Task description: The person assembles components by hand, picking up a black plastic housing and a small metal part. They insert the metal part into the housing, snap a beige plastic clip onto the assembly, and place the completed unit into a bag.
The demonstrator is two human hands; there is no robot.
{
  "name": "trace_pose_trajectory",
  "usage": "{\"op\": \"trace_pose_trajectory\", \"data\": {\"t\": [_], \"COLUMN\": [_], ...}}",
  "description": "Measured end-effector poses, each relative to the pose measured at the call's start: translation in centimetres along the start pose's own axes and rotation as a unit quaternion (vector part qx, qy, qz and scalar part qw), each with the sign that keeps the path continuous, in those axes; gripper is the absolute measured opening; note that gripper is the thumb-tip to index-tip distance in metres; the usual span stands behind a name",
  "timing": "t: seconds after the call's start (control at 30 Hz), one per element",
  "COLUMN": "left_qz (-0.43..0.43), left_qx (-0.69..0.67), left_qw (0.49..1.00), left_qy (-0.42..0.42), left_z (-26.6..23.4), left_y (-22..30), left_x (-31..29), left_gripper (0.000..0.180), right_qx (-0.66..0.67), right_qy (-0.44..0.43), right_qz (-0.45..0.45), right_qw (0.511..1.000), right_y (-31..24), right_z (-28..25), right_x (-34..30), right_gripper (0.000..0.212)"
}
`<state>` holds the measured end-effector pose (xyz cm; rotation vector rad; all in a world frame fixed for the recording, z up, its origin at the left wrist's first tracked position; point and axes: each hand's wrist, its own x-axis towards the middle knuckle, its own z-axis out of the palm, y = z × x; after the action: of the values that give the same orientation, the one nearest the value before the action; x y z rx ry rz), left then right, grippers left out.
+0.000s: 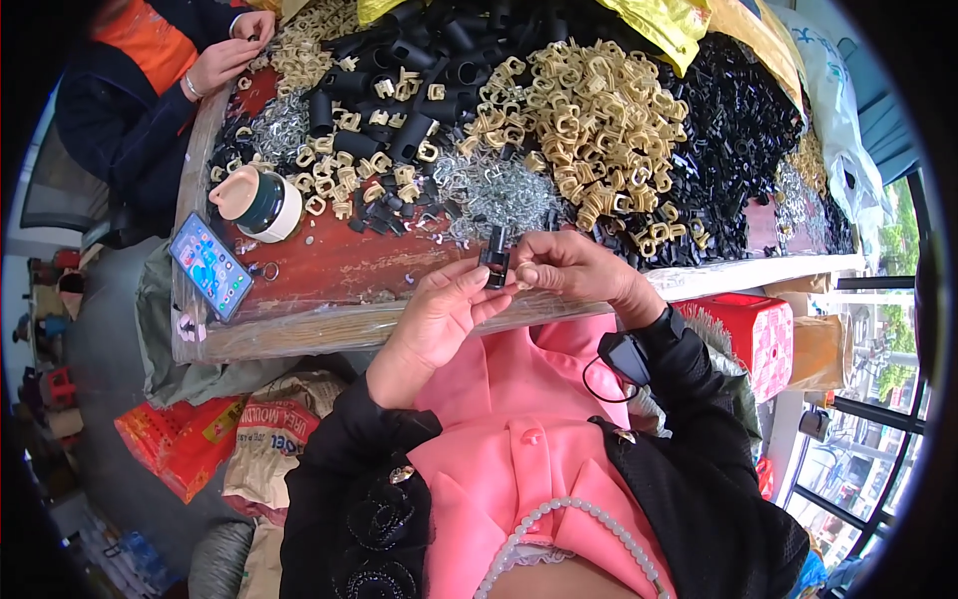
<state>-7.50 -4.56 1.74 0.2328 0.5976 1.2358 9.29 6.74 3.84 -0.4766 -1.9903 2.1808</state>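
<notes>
Over the table's near edge, my left hand (439, 311) grips a small black plastic part (496, 258) with an open frame shape, held upright between thumb and fingers. Close against its right side, my right hand (579, 270) is closed in a pinch. Whatever lies between those fingertips is too small to name. Just beyond the hands is a heap of small shiny metal pieces (504, 195). Behind it to the right rises a pile of beige plastic clips (604, 120), with a large mound of small black parts (728, 140) further right.
Black tube-shaped pieces (409, 135) lie at the table's far middle. A jar with a pink lid (267, 205) and a lit phone (211, 266) sit at the left. Another person's hands (225, 60) work at the far left corner. A red crate (743, 339) stands at the right.
</notes>
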Motion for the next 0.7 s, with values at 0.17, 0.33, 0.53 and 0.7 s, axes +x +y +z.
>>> {"op": "trace_pose_trajectory", "data": {"t": [0.17, 0.33, 0.53, 0.7], "left_qz": [-0.015, 0.001, 0.0, -0.004], "left_qx": [0.012, -0.038, -0.103, -0.109], "left_qw": [1.0, 0.999, 0.995, 0.994], "left_qy": [-0.006, 0.009, 0.005, -0.025], "left_z": [0.8, 0.3, -0.4, -0.3], "left_y": [-0.5, -0.5, -0.5, -0.1], "left_x": [0.5, 0.9, 0.8, 0.4], "left_gripper": [0.023, 0.021, 0.019, 0.02], "right_qx": [0.075, 0.12, -0.256, -0.281], "right_qy": [0.056, 0.181, 0.231, 0.227], "right_qz": [0.015, -0.04, -0.191, -0.189], "right_qw": [0.996, 0.975, 0.919, 0.913], "right_y": [1.3, 2.4, 2.2, 1.5], "right_z": [0.2, 1.6, 1.6, 2.0], "right_x": [-0.3, -0.3, 0.0, -0.2], "right_gripper": [0.017, 0.014, 0.012, 0.009]}}
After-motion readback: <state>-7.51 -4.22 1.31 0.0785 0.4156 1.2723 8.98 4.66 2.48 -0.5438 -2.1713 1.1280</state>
